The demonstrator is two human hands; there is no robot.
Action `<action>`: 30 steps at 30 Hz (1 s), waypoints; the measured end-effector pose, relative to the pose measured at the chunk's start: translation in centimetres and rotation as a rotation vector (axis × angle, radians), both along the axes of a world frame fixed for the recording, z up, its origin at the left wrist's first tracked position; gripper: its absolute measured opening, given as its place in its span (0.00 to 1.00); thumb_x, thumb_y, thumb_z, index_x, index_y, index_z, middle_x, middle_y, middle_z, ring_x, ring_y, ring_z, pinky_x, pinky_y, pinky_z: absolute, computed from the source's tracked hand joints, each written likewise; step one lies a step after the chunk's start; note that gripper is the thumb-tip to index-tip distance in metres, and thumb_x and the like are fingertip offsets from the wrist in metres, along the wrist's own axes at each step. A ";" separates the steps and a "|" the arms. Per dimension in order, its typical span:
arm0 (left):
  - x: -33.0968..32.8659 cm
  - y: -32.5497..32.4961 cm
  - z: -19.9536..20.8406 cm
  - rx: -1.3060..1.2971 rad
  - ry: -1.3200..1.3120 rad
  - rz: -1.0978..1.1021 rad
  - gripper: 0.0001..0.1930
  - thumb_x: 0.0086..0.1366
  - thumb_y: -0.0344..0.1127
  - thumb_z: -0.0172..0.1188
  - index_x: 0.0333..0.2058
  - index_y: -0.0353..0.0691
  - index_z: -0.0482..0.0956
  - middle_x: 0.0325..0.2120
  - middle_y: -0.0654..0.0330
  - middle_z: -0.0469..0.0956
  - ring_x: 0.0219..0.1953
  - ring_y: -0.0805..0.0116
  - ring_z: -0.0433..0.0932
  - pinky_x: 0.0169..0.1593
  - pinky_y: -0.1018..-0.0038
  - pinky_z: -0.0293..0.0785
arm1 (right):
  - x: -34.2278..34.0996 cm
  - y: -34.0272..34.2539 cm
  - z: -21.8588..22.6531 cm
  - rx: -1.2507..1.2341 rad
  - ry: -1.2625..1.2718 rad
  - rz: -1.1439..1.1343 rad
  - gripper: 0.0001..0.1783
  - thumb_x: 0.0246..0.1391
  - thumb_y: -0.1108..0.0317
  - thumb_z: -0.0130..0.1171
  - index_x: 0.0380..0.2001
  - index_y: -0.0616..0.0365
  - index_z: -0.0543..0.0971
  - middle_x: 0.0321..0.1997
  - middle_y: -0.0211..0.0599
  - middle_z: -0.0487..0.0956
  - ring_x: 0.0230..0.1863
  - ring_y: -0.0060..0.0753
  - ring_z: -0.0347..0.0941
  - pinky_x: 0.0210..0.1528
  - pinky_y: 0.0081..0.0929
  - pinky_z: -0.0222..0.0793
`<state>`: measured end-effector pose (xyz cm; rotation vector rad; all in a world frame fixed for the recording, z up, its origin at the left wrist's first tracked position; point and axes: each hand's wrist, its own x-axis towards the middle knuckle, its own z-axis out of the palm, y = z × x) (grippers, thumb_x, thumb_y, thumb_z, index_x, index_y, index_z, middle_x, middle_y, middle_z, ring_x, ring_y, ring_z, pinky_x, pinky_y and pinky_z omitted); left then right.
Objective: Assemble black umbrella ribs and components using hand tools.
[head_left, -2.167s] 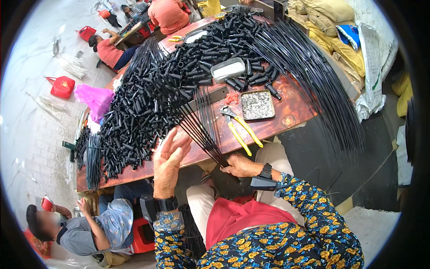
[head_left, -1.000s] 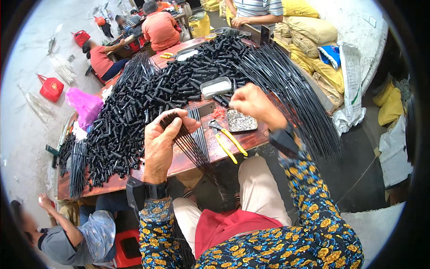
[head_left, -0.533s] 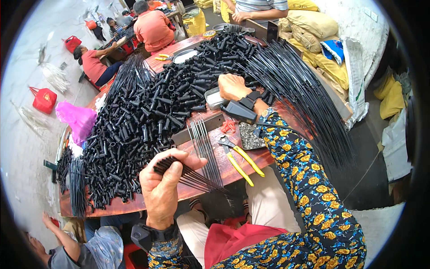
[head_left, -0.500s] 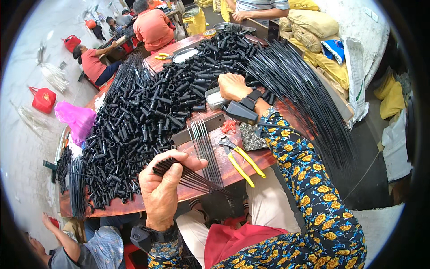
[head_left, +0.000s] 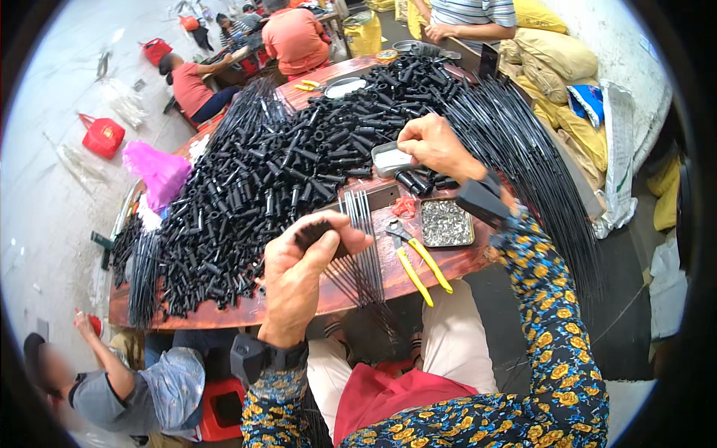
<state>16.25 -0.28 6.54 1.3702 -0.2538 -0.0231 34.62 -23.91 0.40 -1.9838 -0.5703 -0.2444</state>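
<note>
Black rods [head_left: 312,234] in the left hand [head_left: 295,280] overhang the table edge [head_left: 224,321].

Pale floor [head_left: 45,254] lies left, white wall [head_left: 624,48] upper right, red stool [head_left: 224,387] lower left.

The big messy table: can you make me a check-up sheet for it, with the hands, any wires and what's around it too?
Surface: red-brown wooden table, mostly covered.
Work things: bundle of thin black rods, held; pile of short black tubes, heaped loosely; small oblong tin, whitish inside.
Clutter: yellow-handled pliers, handles apart; square tin of small metallic bits; red scraps; pink plastic bag.
Hands: left hand, closed round the rods; right hand, at the oblong tin, any grip too small to tell.
Cables: nothing clearly seen.
Surroundings: person in a coral shirt beyond the table; yellow sacks, upper right; red plastic stool, lower left.
</note>
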 end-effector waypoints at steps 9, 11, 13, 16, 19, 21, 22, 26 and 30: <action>-0.8 -1.1 0.1 -0.015 -0.014 -0.011 0.10 0.68 0.28 0.50 0.45 0.30 0.75 0.35 0.51 0.81 0.40 0.58 0.82 0.48 0.64 0.78 | -14.3 0.9 8.9 -0.194 -0.573 0.206 0.08 0.47 0.70 0.57 0.33 0.52 0.82 0.24 0.40 0.75 0.28 0.46 0.75 0.30 0.41 0.70; -0.9 -1.3 -0.2 -0.004 -0.015 -0.012 0.11 0.68 0.28 0.50 0.45 0.30 0.75 0.35 0.51 0.81 0.40 0.58 0.82 0.48 0.65 0.78 | -14.9 0.9 8.8 -0.374 -0.619 0.167 0.15 0.46 0.71 0.54 0.39 0.48 0.81 0.23 0.40 0.74 0.28 0.45 0.75 0.30 0.41 0.70; -1.0 -1.3 -0.1 -0.002 -0.037 -0.010 0.11 0.68 0.28 0.50 0.45 0.29 0.75 0.35 0.51 0.81 0.40 0.58 0.82 0.48 0.65 0.79 | -15.7 1.0 9.4 -0.416 -0.616 0.167 0.19 0.45 0.72 0.54 0.42 0.45 0.80 0.24 0.40 0.75 0.28 0.44 0.75 0.30 0.40 0.71; -1.1 -1.5 -0.1 0.022 -0.042 -0.025 0.11 0.68 0.28 0.50 0.44 0.28 0.76 0.35 0.51 0.81 0.39 0.59 0.82 0.47 0.67 0.79 | -16.3 1.0 9.4 -0.486 -0.638 0.134 0.19 0.45 0.71 0.55 0.44 0.45 0.80 0.24 0.38 0.75 0.28 0.43 0.76 0.28 0.39 0.71; -1.3 -1.5 -0.1 0.040 -0.056 -0.023 0.11 0.68 0.28 0.50 0.44 0.28 0.76 0.35 0.52 0.81 0.39 0.60 0.82 0.47 0.67 0.79 | -16.7 1.0 9.7 -0.522 -0.669 0.122 0.21 0.45 0.71 0.55 0.46 0.44 0.79 0.24 0.37 0.76 0.28 0.41 0.76 0.28 0.37 0.71; -1.4 -1.5 0.0 0.036 -0.058 -0.024 0.11 0.68 0.28 0.50 0.44 0.28 0.76 0.35 0.52 0.81 0.39 0.61 0.82 0.47 0.67 0.79 | -16.8 1.0 9.9 -0.546 -0.633 0.146 0.22 0.45 0.71 0.56 0.47 0.43 0.78 0.25 0.38 0.76 0.28 0.41 0.77 0.27 0.37 0.72; -1.5 -1.5 0.0 0.031 -0.058 -0.028 0.11 0.68 0.28 0.51 0.44 0.28 0.76 0.35 0.52 0.81 0.39 0.61 0.82 0.47 0.68 0.79 | -16.8 1.1 9.9 -0.548 -0.634 0.146 0.22 0.45 0.71 0.56 0.47 0.43 0.78 0.25 0.38 0.76 0.28 0.41 0.77 0.27 0.37 0.72; -1.4 -1.6 -0.2 0.042 -0.064 -0.044 0.11 0.68 0.29 0.51 0.44 0.29 0.76 0.35 0.52 0.81 0.39 0.61 0.81 0.46 0.68 0.79 | -15.9 1.2 9.5 -0.553 -0.659 0.153 0.20 0.46 0.70 0.56 0.44 0.39 0.78 0.25 0.37 0.74 0.27 0.41 0.76 0.27 0.37 0.72; -1.6 -1.1 0.0 0.083 -0.085 -0.065 0.12 0.68 0.30 0.52 0.46 0.29 0.76 0.36 0.51 0.81 0.40 0.60 0.81 0.47 0.67 0.79 | -15.2 1.2 10.4 -0.511 -0.681 0.227 0.15 0.48 0.69 0.55 0.39 0.35 0.79 0.24 0.37 0.72 0.26 0.42 0.74 0.27 0.38 0.70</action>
